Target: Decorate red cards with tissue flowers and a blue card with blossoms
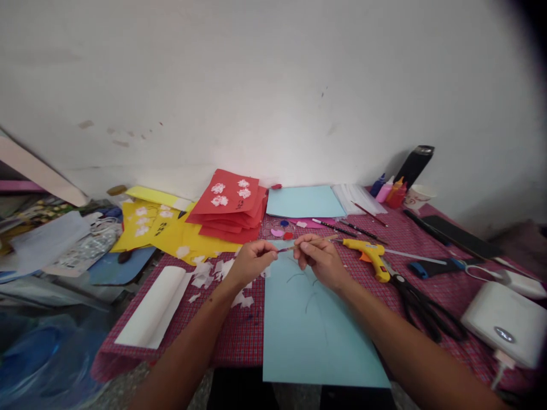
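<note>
My right hand [320, 261] grips a thin paintbrush [290, 248] with a light wooden handle. The dark tip points left, where the closed fingers of my left hand [255, 262] pinch it. Both hands are over the top part of a light blue sheet [294, 336], which bears a few thin, dark curved strokes. Just beyond them lie small spots of colour, pink-purple [277, 233], red [288, 235] and dark blue [284, 224]. Torn white paper bits [203, 275] are scattered left of the sheet.
Red cards [231, 219] with white blossoms, yellow sheets [175, 233] and a white paper roll [149, 307] lie left. More blue paper [301, 200] lies behind. On the right are a yellow glue gun [370, 256], black scissors [427, 304], paint bottles [388, 191] and a white box [504, 322].
</note>
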`<control>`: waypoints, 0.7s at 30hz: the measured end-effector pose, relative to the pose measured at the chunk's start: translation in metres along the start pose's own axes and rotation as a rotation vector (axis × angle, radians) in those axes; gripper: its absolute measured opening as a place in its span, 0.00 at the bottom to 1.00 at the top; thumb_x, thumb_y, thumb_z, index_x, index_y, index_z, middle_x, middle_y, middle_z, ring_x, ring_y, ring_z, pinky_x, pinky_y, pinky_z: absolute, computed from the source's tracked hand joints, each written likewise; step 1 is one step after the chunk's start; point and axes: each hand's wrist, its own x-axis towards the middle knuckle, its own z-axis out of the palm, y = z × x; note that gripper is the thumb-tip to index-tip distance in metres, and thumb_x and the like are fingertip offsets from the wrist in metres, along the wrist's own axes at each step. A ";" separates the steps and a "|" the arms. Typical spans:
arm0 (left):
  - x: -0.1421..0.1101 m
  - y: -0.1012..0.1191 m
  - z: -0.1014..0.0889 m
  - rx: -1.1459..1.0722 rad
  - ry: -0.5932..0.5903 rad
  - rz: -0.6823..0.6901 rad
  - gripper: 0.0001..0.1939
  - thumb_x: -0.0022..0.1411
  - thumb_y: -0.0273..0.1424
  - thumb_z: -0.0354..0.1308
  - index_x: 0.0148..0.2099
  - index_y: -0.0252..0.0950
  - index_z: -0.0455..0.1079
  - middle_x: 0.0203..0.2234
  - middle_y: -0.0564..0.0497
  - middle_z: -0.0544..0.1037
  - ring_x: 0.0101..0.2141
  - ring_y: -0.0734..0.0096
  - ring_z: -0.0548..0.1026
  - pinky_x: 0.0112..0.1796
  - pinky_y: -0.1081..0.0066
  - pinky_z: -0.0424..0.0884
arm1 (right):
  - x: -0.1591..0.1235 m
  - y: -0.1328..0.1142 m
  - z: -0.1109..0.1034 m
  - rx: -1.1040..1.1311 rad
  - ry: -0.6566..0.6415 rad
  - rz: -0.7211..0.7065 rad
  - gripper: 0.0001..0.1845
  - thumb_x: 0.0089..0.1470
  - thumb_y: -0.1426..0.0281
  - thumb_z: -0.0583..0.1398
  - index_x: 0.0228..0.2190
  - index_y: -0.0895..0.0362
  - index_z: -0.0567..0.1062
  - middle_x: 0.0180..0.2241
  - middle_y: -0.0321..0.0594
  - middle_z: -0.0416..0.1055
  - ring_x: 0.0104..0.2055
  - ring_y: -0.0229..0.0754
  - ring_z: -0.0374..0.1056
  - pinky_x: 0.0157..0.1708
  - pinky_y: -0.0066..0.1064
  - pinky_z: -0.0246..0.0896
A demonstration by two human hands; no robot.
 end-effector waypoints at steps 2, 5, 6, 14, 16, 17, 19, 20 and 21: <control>0.000 0.000 0.002 -0.012 -0.004 0.002 0.08 0.54 0.35 0.60 0.32 0.35 0.72 0.20 0.57 0.66 0.20 0.79 0.60 0.22 0.77 0.55 | 0.000 0.001 -0.001 -0.018 -0.017 0.002 0.09 0.56 0.64 0.61 0.35 0.57 0.75 0.26 0.37 0.74 0.20 0.34 0.64 0.21 0.27 0.56; 0.000 -0.002 0.006 0.043 0.042 0.040 0.04 0.54 0.31 0.58 0.29 0.36 0.70 0.19 0.58 0.64 0.20 0.78 0.60 0.23 0.77 0.55 | -0.002 0.001 0.000 -0.072 -0.045 -0.020 0.07 0.56 0.66 0.61 0.34 0.57 0.75 0.27 0.38 0.74 0.22 0.35 0.64 0.23 0.28 0.58; 0.000 -0.003 0.008 0.086 0.073 0.058 0.04 0.53 0.30 0.57 0.28 0.36 0.70 0.18 0.58 0.64 0.20 0.78 0.60 0.23 0.77 0.56 | -0.003 0.001 0.001 -0.103 -0.054 -0.035 0.07 0.56 0.67 0.61 0.34 0.57 0.75 0.28 0.38 0.74 0.22 0.35 0.65 0.23 0.28 0.58; 0.000 -0.006 0.010 0.155 0.270 0.089 0.04 0.50 0.28 0.55 0.27 0.36 0.72 0.18 0.58 0.68 0.21 0.76 0.63 0.24 0.76 0.56 | -0.013 -0.005 0.011 -0.370 -0.054 -0.106 0.09 0.58 0.64 0.60 0.36 0.56 0.77 0.27 0.38 0.72 0.27 0.38 0.66 0.27 0.30 0.62; 0.001 -0.008 0.009 0.053 0.260 0.041 0.04 0.51 0.29 0.56 0.28 0.36 0.72 0.17 0.58 0.68 0.20 0.77 0.62 0.23 0.76 0.56 | -0.014 -0.005 0.011 -0.374 -0.053 -0.110 0.09 0.58 0.64 0.60 0.37 0.56 0.77 0.29 0.38 0.74 0.28 0.38 0.67 0.29 0.30 0.63; 0.002 -0.009 0.009 -0.012 0.248 0.023 0.04 0.51 0.29 0.56 0.29 0.36 0.72 0.18 0.57 0.69 0.20 0.77 0.63 0.23 0.76 0.57 | -0.014 -0.004 0.011 -0.365 -0.050 -0.113 0.09 0.59 0.64 0.60 0.37 0.56 0.78 0.30 0.39 0.74 0.29 0.38 0.68 0.29 0.30 0.64; 0.003 -0.010 0.011 -0.175 0.218 -0.007 0.04 0.51 0.29 0.56 0.29 0.35 0.71 0.20 0.55 0.72 0.22 0.76 0.66 0.25 0.75 0.60 | -0.013 -0.003 0.010 -0.334 -0.048 -0.123 0.10 0.59 0.64 0.60 0.38 0.55 0.78 0.33 0.40 0.76 0.29 0.39 0.69 0.30 0.31 0.65; 0.003 -0.011 0.012 -0.271 0.204 -0.026 0.03 0.51 0.29 0.57 0.29 0.35 0.71 0.21 0.54 0.73 0.22 0.76 0.67 0.26 0.75 0.61 | -0.013 -0.002 0.010 -0.315 -0.047 -0.131 0.10 0.59 0.64 0.60 0.39 0.55 0.78 0.34 0.41 0.77 0.30 0.39 0.69 0.30 0.32 0.66; 0.003 -0.010 0.013 -0.371 0.187 -0.052 0.03 0.50 0.28 0.58 0.29 0.34 0.71 0.22 0.53 0.74 0.23 0.76 0.68 0.27 0.74 0.62 | -0.013 -0.001 0.010 -0.298 -0.048 -0.136 0.10 0.59 0.64 0.60 0.40 0.55 0.78 0.35 0.42 0.77 0.30 0.39 0.70 0.30 0.32 0.66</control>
